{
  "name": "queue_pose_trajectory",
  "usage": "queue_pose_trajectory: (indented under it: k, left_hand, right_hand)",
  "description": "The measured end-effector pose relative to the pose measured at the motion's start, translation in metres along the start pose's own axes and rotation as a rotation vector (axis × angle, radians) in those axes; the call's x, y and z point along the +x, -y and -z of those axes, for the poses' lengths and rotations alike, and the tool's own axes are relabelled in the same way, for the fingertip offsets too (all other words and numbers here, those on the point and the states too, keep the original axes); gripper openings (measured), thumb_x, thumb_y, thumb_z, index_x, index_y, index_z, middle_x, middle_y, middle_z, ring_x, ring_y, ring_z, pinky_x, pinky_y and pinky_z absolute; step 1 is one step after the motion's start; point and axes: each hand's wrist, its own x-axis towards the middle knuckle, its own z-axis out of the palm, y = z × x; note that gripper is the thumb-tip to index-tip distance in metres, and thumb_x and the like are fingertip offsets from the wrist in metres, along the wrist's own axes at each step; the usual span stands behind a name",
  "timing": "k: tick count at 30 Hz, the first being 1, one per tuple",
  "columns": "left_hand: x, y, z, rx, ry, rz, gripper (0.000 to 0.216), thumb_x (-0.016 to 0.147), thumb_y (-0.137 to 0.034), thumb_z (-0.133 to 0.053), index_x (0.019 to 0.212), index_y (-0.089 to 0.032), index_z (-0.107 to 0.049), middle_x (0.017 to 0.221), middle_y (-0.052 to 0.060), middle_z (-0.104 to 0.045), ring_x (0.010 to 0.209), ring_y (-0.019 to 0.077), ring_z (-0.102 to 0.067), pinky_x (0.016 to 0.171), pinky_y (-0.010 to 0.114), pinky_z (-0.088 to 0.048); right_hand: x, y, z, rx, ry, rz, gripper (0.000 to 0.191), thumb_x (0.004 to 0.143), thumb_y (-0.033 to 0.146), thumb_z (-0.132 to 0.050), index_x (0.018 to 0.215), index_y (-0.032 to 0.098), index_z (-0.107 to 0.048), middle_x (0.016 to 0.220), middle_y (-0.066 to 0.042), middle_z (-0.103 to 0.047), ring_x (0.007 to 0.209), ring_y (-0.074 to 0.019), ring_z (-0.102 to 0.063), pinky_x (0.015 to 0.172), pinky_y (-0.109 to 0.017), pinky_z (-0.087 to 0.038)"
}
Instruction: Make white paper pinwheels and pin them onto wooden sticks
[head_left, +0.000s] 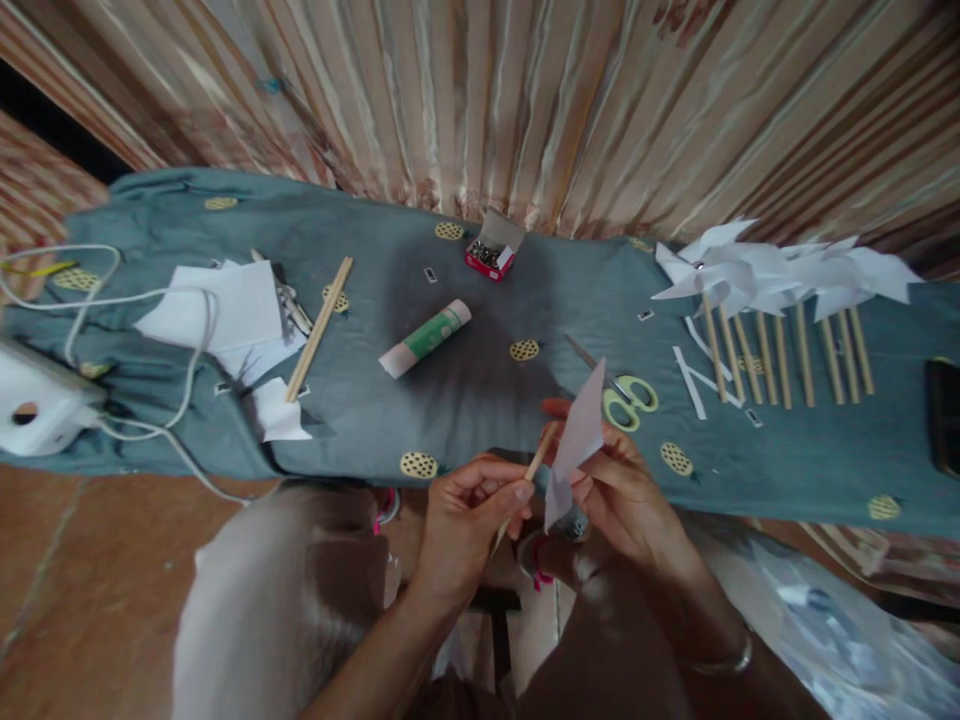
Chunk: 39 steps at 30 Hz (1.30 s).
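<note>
My left hand (480,515) grips a thin wooden stick (537,456) that slants up to the right, its lower end running below my fingers. Close beside the stick's top stands a folded white paper piece (579,436), held on edge in the fingers of my right hand (619,480). Whether stick and paper touch is hard to see, since the paper hides the fingers behind it. Just beyond my right hand lie scissors (628,400) with light green handles. A green and white glue stick (426,340) rests on the cloth ahead of my left hand.
Finished paper pinwheels (772,275) on sticks lie in a row at the right, near paper strips (690,383). A small red box (491,250) of metal pins stands open at the back. Left are loose sticks (319,330), white paper sheets (232,300) and a corded white device (41,400).
</note>
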Motion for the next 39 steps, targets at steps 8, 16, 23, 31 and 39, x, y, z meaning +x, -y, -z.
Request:
queue_pose_trajectory:
  k: [8,16,23,31,39]
  left_hand:
    - [0.004,-0.005,-0.002,0.115,-0.069,-0.094,0.013,0.063,-0.024,-0.084,0.067,-0.014,-0.075,0.060,-0.003,-0.059,0.042,0.0034,-0.047,0.042,0.017,-0.034]
    - [0.000,-0.005,0.001,0.134,-0.071,-0.058,0.010,0.058,-0.015,-0.078,0.065,-0.014,-0.073,0.055,-0.004,-0.058,0.041,0.0036,-0.043,0.043,0.018,-0.030]
    - [0.001,-0.001,0.000,0.098,-0.062,-0.032,0.016,0.057,-0.022,-0.078,0.069,-0.013,-0.071,0.049,-0.002,-0.061,0.040,0.0049,-0.042,0.044,0.018,-0.030]
    - [0.001,0.000,0.004,0.092,-0.112,-0.061,0.026,0.053,-0.024,-0.084,0.073,-0.013,-0.071,0.050,-0.002,-0.063,0.040,0.0052,-0.045,0.044,0.018,-0.033]
    - [0.006,-0.015,-0.004,0.129,-0.063,-0.094,0.024,0.054,-0.025,-0.083,0.071,-0.013,-0.071,0.052,-0.002,-0.063,0.043,0.0059,-0.047,0.047,0.019,-0.034]
  right_hand:
    - [0.002,0.007,-0.010,-0.099,-0.053,0.027,0.028,0.057,0.024,-0.089,0.082,0.027,-0.079,0.069,0.005,-0.071,0.060,-0.0086,-0.060,0.060,-0.019,-0.052]
    - [0.003,0.002,-0.009,-0.120,-0.073,0.014,0.031,0.052,0.022,-0.091,0.079,0.026,-0.077,0.077,0.004,-0.076,0.068,-0.0113,-0.066,0.070,-0.022,-0.056]
    - [0.004,0.002,-0.009,-0.155,-0.042,0.062,0.033,0.056,0.028,-0.091,0.086,0.024,-0.076,0.081,0.003,-0.077,0.069,-0.0128,-0.068,0.071,-0.025,-0.056]
    - [0.014,-0.003,-0.012,-0.134,-0.018,0.082,0.038,0.052,0.026,-0.091,0.086,0.022,-0.074,0.079,0.003,-0.076,0.076,-0.0157,-0.070,0.079,-0.029,-0.056]
    - [0.020,-0.001,-0.014,-0.061,-0.006,0.106,0.034,0.051,0.028,-0.090,0.079,0.021,-0.073,0.070,0.004,-0.073,0.067,-0.0132,-0.066,0.071,-0.026,-0.053]
